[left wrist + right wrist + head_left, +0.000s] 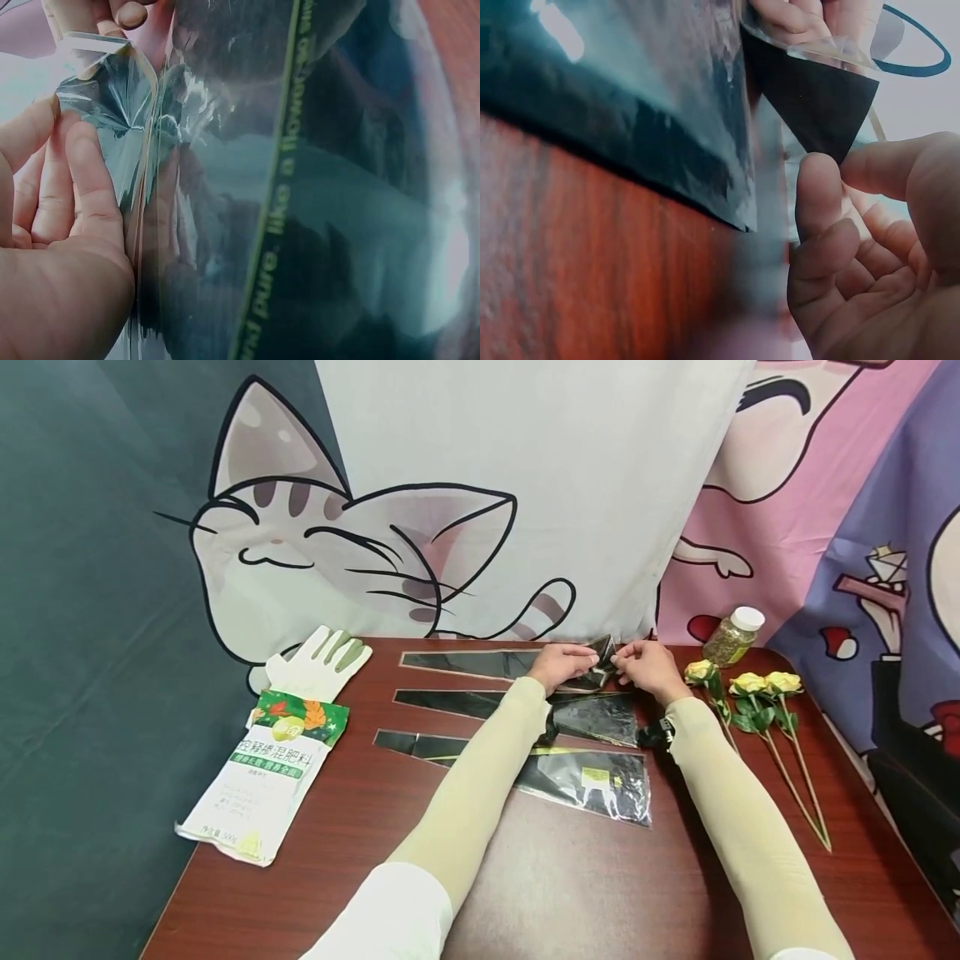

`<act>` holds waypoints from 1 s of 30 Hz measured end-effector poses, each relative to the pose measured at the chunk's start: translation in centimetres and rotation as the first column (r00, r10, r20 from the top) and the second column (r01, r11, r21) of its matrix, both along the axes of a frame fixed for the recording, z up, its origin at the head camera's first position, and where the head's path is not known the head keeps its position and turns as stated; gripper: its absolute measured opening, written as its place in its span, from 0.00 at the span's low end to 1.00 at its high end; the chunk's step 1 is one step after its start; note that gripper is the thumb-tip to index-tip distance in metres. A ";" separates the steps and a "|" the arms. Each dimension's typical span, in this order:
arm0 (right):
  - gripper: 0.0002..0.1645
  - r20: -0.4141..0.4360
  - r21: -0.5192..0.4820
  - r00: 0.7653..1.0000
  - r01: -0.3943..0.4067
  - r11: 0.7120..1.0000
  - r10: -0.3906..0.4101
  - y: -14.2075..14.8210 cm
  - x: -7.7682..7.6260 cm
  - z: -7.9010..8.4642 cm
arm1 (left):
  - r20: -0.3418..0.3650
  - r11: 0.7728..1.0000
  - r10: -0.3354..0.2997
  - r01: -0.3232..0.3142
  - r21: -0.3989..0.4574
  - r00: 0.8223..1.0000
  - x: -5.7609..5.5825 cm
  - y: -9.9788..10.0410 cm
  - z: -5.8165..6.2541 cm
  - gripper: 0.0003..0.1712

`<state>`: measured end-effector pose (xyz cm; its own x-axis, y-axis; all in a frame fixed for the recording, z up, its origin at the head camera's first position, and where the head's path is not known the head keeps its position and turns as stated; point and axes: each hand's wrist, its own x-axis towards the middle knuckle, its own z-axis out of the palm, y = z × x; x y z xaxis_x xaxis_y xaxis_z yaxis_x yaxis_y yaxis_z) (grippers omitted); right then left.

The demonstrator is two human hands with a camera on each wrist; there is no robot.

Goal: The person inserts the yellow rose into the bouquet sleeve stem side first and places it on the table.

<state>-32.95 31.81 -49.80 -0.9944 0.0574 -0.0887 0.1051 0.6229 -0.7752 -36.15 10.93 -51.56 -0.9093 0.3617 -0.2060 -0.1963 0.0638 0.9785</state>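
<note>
Three tapered black-and-clear plastic flower sleeves lie in rows on the table. Both hands are at the wide right end of the farthest flower sleeve [465,663]. My left hand [561,665] pinches the thin film edge between thumb and fingers, as the left wrist view shows. With thumb and index finger, my right hand [877,247] pinches a black corner [821,101] that is folded up. Creases run through the clear film [124,94] between the hands. Nearer lie the middle sleeve [600,717] and the front sleeve [555,779], under the forearms; the front one has a yellow label.
At left, a white glove [315,664] lies behind a fertilizer bag [255,785]. Several pale yellow roses [750,683] with long stems lie at right, before a white-capped jar [726,639]. A printed cloth [570,485] hangs along the table's back edge.
</note>
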 end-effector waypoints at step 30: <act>0.21 -0.100 0.182 0.986 -0.117 0.976 0.136 6.5 10.1 3.6 | -0.087 0.988 -0.028 0.015 -0.153 0.996 2.0 -0.5 1.1 0.13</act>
<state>-22.84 38.28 -46.20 -0.9976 -0.0648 0.0228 -0.0638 0.7529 -0.6550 -34.17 10.46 -50.47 -0.9188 0.3519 -0.1788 -0.1059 0.2166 0.9705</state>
